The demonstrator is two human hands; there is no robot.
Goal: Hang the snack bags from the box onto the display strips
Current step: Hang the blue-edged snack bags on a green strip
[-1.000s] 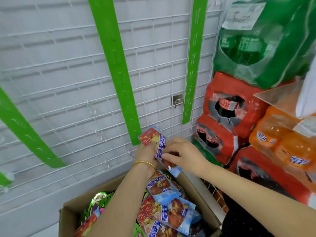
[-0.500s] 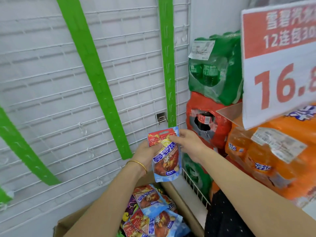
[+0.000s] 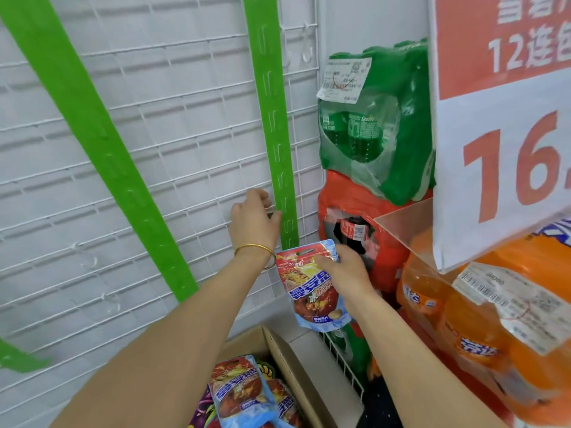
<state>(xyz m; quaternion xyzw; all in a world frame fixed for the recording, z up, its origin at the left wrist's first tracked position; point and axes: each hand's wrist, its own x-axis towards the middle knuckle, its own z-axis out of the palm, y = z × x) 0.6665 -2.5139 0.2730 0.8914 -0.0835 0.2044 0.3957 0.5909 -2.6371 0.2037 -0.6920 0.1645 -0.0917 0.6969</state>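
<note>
My right hand (image 3: 344,273) pinches the top of a red and blue snack bag (image 3: 312,291), which hangs upright just below the right green display strip (image 3: 272,118). My left hand (image 3: 253,220) grips the lower part of that strip, thumb on its left edge. A second green strip (image 3: 92,134) slants across the white wire grid to the left. The cardboard box (image 3: 287,359) sits below my arms and holds more snack bags (image 3: 241,393) of the same kind.
Shrink-wrapped packs of green (image 3: 377,118), red (image 3: 349,230) and orange (image 3: 463,319) soda bottles are stacked at the right. A large price sign (image 3: 500,118) hangs in front of them. A third green strip end (image 3: 18,359) shows at the far left.
My left hand let go of the bag and rose to the right strip. My right hand now holds the bag alone, closer to the strip's lower end. The view tilted upward.
</note>
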